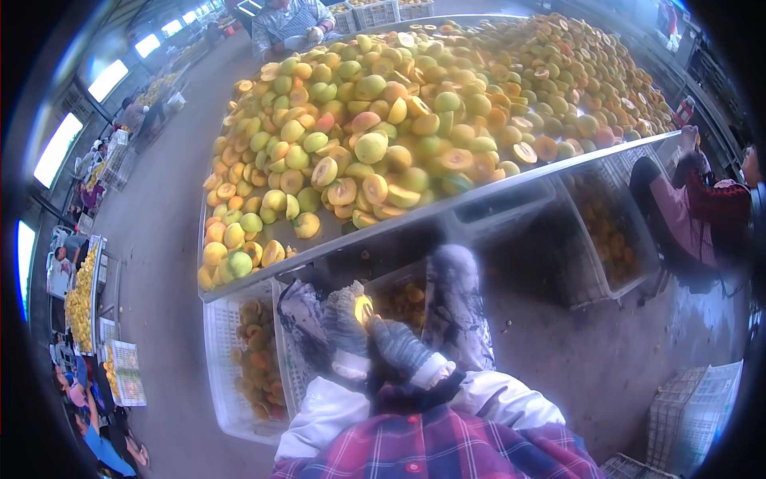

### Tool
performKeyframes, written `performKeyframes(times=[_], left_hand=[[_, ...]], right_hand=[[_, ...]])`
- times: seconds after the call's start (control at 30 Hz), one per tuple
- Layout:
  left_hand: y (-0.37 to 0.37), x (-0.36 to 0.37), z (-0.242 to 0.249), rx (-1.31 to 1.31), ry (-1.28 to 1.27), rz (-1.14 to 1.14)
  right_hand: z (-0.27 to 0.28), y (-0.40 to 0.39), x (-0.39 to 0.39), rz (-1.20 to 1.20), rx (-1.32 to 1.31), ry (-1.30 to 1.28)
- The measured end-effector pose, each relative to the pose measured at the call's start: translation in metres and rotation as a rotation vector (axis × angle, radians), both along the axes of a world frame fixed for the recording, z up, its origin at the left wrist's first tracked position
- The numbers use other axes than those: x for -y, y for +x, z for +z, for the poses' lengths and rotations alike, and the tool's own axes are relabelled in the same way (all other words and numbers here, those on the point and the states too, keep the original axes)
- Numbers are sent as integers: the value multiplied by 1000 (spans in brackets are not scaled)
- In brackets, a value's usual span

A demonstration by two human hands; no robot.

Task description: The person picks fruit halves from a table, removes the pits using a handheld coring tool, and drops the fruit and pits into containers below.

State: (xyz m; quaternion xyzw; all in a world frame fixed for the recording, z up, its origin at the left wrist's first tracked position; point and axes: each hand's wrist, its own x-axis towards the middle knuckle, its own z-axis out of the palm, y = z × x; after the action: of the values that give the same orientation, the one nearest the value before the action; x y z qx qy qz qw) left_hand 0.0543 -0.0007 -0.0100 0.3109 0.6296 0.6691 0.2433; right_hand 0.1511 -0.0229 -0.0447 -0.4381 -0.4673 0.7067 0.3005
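Observation:
My left hand (346, 326), in a grey knitted glove, is closed around a yellow peach half (364, 309), held over my lap with its cut face showing. Close against it, my right hand (401, 346), gloved the same way, has its fingers curled at the fruit's lower edge. Whatever those fingers grip is too small or hidden to make out. Just beyond both hands is a raised table heaped with peaches (371, 148), some whole and some cut in half.
The table's metal edge (487, 195) runs in front of my knees. Crates of peaches stand below: one on the left (239, 391), one on the right (610, 239). Stacked crates (694, 415) sit at lower right. A co-worker (291, 28) is across the table; another person (694, 203) sits at right.

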Motion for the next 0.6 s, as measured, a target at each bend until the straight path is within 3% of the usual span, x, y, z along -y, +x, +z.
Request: performKeyframes(times=[0.03,0.13,0.2,0.23,0.3,0.43,0.5,0.53,0.6], left_hand=[[-1,-3,-9,0,-1,-4],[-2,-5,-38,-319,136,93],[-3,-4,-34,-402,145,83],[-5,-3,-34,-442,148,61],[-12,-1,-32,-526,155,-26],[-36,5,-6,-561,47,-428],[-46,6,10,-513,-41,-629],[-51,5,16,-499,-73,-700],[-56,1,19,-534,-74,-768]], right_hand=[[-3,3,-2,-4,0,-1],[8,16,-3,186,27,32],[20,20,6,9,-55,648],[21,20,2,8,-55,645],[19,17,-11,203,-91,125],[-7,14,-13,254,-33,125],[-17,16,-14,542,29,413],[-20,14,-11,547,31,419],[-25,9,-7,240,-50,155]])
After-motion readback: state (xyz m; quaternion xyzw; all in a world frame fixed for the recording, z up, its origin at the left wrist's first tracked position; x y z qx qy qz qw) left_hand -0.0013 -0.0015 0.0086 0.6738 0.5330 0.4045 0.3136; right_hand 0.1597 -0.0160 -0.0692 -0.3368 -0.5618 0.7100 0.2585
